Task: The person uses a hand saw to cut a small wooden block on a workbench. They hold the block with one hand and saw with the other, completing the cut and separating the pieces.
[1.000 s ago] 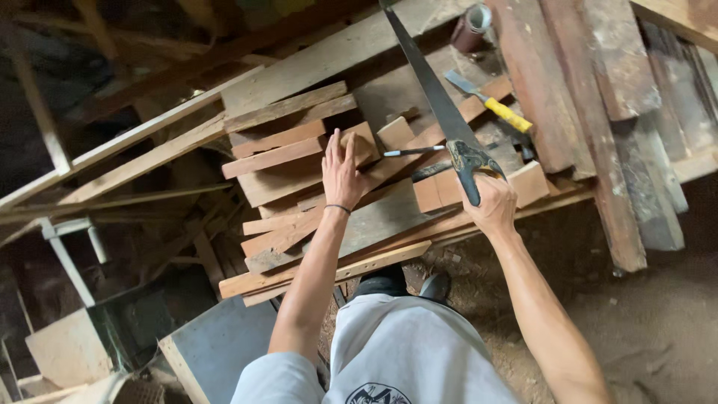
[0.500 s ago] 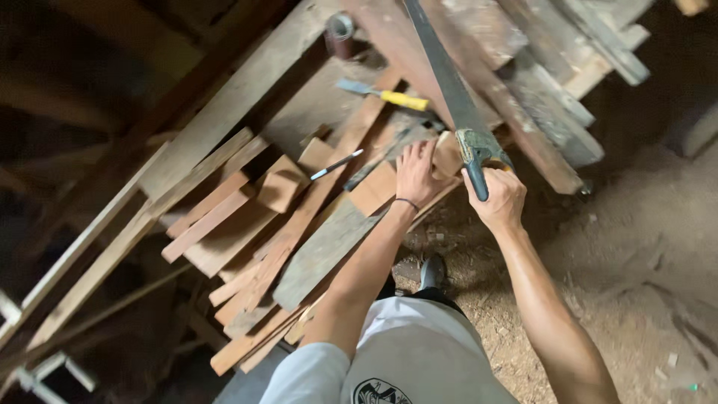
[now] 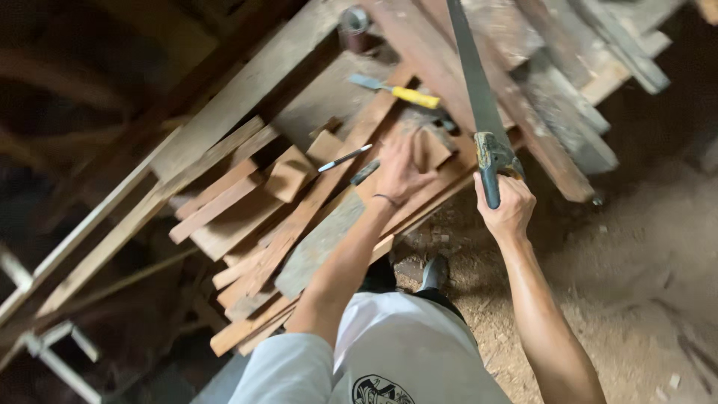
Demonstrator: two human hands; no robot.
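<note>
The long grey steel blade of the handsaw (image 3: 479,97) runs out of the top edge of the view, so its tip is cut off; its teeth are too blurred to make out. The right hand (image 3: 508,206) is closed around the saw's dark handle, and the blade's long axis points up and away from that hand, leaning slightly towards the left hand. The left hand (image 3: 400,172) lies open, palm down, fingers spread on a reddish-brown wooden plank (image 3: 314,202) in a loose stack of boards. Just beyond its fingertips sits a small wooden block (image 3: 430,146). Further beyond lies a yellow-handled chisel (image 3: 396,90), and a slim pen-like tool (image 3: 344,158) lies to its outer side.
</note>
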